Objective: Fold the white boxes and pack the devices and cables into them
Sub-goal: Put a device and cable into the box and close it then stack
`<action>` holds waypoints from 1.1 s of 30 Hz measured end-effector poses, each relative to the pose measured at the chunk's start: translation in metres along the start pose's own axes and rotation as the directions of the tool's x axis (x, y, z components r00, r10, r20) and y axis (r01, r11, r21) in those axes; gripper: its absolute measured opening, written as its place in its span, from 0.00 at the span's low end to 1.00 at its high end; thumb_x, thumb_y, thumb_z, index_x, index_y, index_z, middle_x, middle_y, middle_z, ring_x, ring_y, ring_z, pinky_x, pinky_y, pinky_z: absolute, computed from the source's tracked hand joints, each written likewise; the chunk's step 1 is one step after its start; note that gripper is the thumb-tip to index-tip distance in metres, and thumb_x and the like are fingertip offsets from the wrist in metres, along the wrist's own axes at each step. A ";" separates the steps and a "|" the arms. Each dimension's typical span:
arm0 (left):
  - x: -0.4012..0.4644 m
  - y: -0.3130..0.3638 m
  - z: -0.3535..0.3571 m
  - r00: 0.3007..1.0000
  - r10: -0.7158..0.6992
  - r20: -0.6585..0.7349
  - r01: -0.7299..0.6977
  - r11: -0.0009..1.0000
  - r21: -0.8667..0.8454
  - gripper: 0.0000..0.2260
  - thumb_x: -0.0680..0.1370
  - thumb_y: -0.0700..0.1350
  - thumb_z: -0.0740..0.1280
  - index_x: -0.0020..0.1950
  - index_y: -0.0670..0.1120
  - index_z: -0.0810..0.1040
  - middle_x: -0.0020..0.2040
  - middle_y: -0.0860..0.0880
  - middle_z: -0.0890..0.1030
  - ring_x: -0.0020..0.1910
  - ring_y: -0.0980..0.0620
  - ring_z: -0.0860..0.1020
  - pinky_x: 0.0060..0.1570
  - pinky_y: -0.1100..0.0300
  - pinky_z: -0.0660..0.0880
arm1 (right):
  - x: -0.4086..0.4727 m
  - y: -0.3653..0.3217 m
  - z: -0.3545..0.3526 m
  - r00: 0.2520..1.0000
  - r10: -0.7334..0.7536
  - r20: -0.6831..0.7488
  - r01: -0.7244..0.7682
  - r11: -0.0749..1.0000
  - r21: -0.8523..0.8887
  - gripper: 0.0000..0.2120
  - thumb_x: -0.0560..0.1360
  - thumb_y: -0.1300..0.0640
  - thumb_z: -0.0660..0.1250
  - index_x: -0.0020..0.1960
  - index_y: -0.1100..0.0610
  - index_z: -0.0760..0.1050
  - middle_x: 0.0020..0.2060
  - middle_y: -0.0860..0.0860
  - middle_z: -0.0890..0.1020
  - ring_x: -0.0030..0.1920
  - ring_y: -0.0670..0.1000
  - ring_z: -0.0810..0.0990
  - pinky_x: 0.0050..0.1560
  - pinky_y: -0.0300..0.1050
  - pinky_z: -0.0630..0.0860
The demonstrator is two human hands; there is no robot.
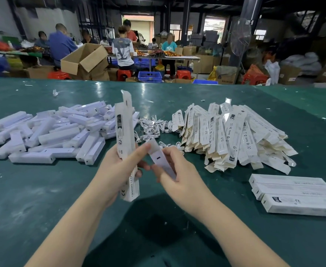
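A folded white box [126, 151] is held upright above the desk [42, 199], the left hand [116, 170] clamped round it. A device [163, 162] is pinched by the right hand [179, 176] beside it, not yet inserted. Few packed boxes [297, 195] lie right of the upright box; large piles of devices [52, 133], cables [154, 128] and flat boxes [233, 135] remain behind it.

My packing bench in a dim warehouse workshop, long green worktable [42, 189], stacked brown cardboard cartons [84, 57], seated workers [122, 53] on red plastic stools [124, 73]
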State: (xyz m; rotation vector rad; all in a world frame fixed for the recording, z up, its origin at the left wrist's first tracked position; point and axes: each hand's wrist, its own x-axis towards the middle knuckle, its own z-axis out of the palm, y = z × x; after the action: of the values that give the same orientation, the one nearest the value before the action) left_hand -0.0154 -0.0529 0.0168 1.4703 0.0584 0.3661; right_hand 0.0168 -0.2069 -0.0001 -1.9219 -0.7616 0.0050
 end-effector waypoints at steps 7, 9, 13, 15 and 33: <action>0.001 0.004 0.001 0.993 -0.027 -0.119 0.020 0.998 -0.056 0.21 0.65 0.57 0.70 0.51 0.45 0.76 0.40 0.50 0.84 0.24 0.56 0.74 0.21 0.67 0.66 | 0.003 -0.009 -0.020 0.893 0.148 0.424 -0.437 0.507 0.743 0.30 0.69 0.28 0.57 0.34 0.56 0.70 0.26 0.49 0.67 0.27 0.49 0.65 0.35 0.41 0.70; -0.001 0.004 0.002 0.994 -0.026 -0.110 0.023 0.999 -0.032 0.20 0.66 0.56 0.70 0.51 0.45 0.75 0.39 0.51 0.83 0.25 0.56 0.74 0.21 0.67 0.66 | 0.001 -0.005 -0.025 0.878 0.136 0.459 -0.473 0.398 0.786 0.35 0.67 0.23 0.58 0.30 0.57 0.67 0.24 0.49 0.64 0.25 0.49 0.62 0.32 0.42 0.67; -0.002 -0.001 0.001 0.996 -0.027 -0.091 0.032 0.998 0.060 0.12 0.74 0.49 0.71 0.49 0.42 0.75 0.33 0.52 0.81 0.24 0.56 0.73 0.22 0.66 0.67 | 0.003 -0.002 -0.028 0.868 0.118 0.482 -0.494 0.284 0.822 0.31 0.72 0.30 0.56 0.26 0.56 0.62 0.20 0.48 0.61 0.20 0.47 0.59 0.24 0.39 0.63; -0.001 -0.005 0.000 0.996 -0.006 -0.091 0.019 0.989 0.150 0.11 0.76 0.48 0.70 0.47 0.40 0.75 0.28 0.53 0.78 0.23 0.56 0.72 0.23 0.66 0.68 | 0.005 -0.001 -0.030 0.868 0.103 0.487 -0.496 0.248 0.832 0.28 0.71 0.33 0.57 0.25 0.55 0.62 0.19 0.48 0.61 0.20 0.47 0.58 0.24 0.39 0.61; 0.001 -0.031 -0.013 0.936 0.294 0.193 -0.298 0.372 0.879 0.19 0.71 0.57 0.69 0.37 0.52 0.60 0.33 0.55 0.71 0.35 0.56 0.71 0.31 0.57 0.67 | 0.004 -0.015 -0.048 0.881 0.266 -0.391 -0.023 0.850 0.527 0.23 0.70 0.33 0.56 0.38 0.47 0.81 0.31 0.43 0.76 0.32 0.41 0.76 0.34 0.38 0.70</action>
State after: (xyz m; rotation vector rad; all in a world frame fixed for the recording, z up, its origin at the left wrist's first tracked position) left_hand -0.0117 -0.0416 -0.0147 2.6109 -0.0291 0.6976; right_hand 0.0283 -0.2395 0.0369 -1.3845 -0.2496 -0.1301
